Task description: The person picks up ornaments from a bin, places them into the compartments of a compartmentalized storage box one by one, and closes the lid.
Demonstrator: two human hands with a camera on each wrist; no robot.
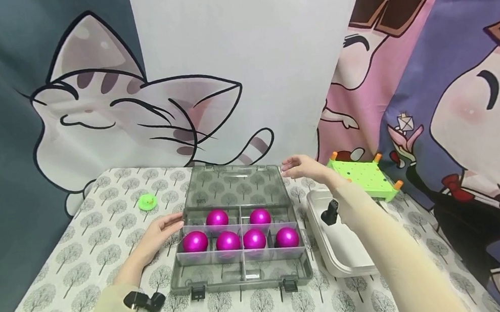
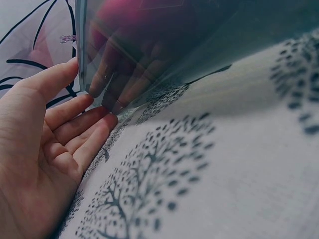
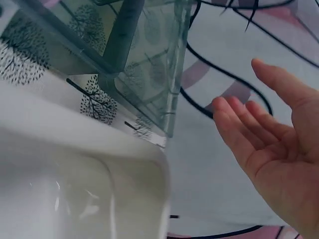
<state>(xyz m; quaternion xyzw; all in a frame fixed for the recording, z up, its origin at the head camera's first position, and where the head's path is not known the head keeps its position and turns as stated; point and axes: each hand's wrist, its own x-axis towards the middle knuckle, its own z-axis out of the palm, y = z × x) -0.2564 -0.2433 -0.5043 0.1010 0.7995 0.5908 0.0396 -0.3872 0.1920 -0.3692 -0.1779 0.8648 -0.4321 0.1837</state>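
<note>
A grey see-through plastic case [image 1: 267, 279] lies on the table with its lid [image 1: 235, 185] tipped back. Several shiny magenta balls [image 1: 228, 241] sit in its back and middle compartments; the front row holds none. My left hand [image 1: 160, 238] is at the case's left side, and in the left wrist view its loosely extended fingertips [image 2: 107, 121] meet the clear wall. Beside the upper right corner of the lid hovers my right hand [image 1: 303, 166], palm inward, with nothing in it. In the right wrist view its fingers [image 3: 232, 119] are apart from the case.
Right of the case stands a white tub [image 1: 326, 249], partly under my right forearm. Behind it is a bright green pegged toy [image 1: 364, 177] with orange legs. A green rubber duck [image 1: 147, 202] sits at the back left of the tree-print tablecloth [image 1: 87, 264]. Cartoon curtains hang behind.
</note>
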